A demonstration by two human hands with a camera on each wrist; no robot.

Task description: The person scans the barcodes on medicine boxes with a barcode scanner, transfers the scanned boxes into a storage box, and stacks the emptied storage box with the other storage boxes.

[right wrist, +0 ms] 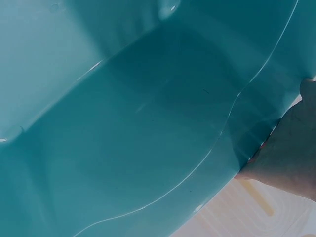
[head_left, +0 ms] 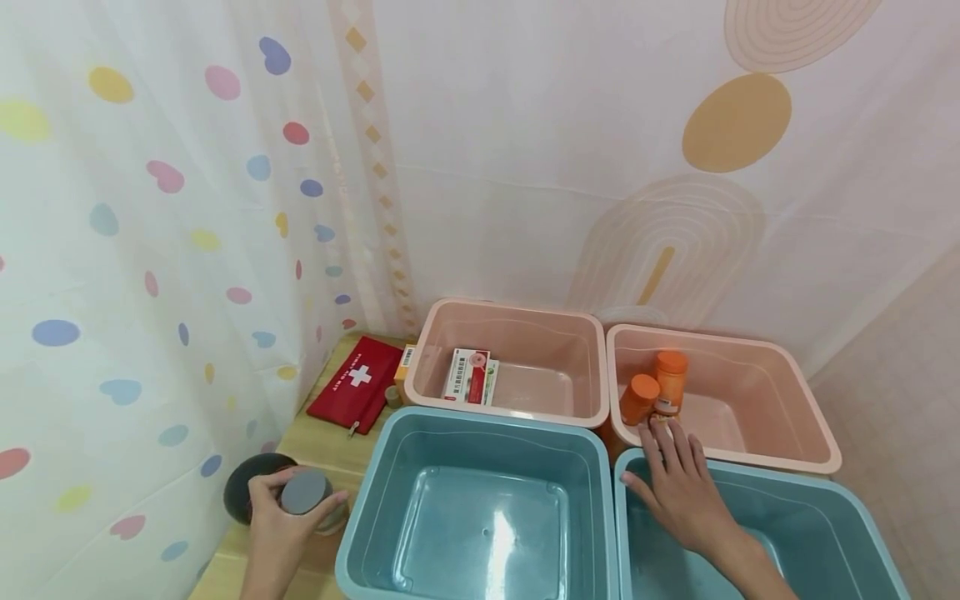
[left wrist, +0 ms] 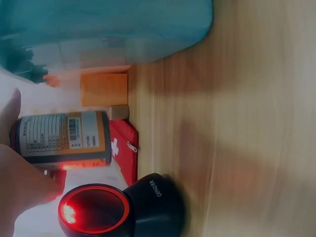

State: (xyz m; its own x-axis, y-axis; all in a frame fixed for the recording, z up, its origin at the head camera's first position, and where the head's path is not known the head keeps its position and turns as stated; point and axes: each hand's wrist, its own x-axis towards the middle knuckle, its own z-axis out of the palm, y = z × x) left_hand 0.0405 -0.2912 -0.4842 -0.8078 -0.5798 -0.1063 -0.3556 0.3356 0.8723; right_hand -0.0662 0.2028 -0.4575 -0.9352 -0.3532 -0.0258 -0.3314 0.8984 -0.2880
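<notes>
My left hand [head_left: 281, 521] grips a supplement bottle [head_left: 306, 492] by its grey-capped end. In the left wrist view, the bottle's printed label [left wrist: 74, 133] shows a barcode. Beside the bottle is a black barcode scanner [left wrist: 158, 205] with a glowing red ring, and red light falls on the bottle's side. Over the far rim of the right blue bin [head_left: 862, 517], my right hand [head_left: 678, 492] reaches with fingers extended. Its fingertips are near two orange bottles [head_left: 671, 379] in the right pink bin [head_left: 780, 400]; contact with them cannot be told. The right wrist view shows mostly blue bin wall.
Medicine boxes [head_left: 468, 377] lie in the left pink bin [head_left: 555, 358]. In front stands another blue bin [head_left: 487, 542]. A red first aid pouch [head_left: 356, 385], a small brown-capped item [head_left: 393, 397] and an orange box [head_left: 405, 364] rest on the wooden table [head_left: 326, 454]. Curtains hang behind.
</notes>
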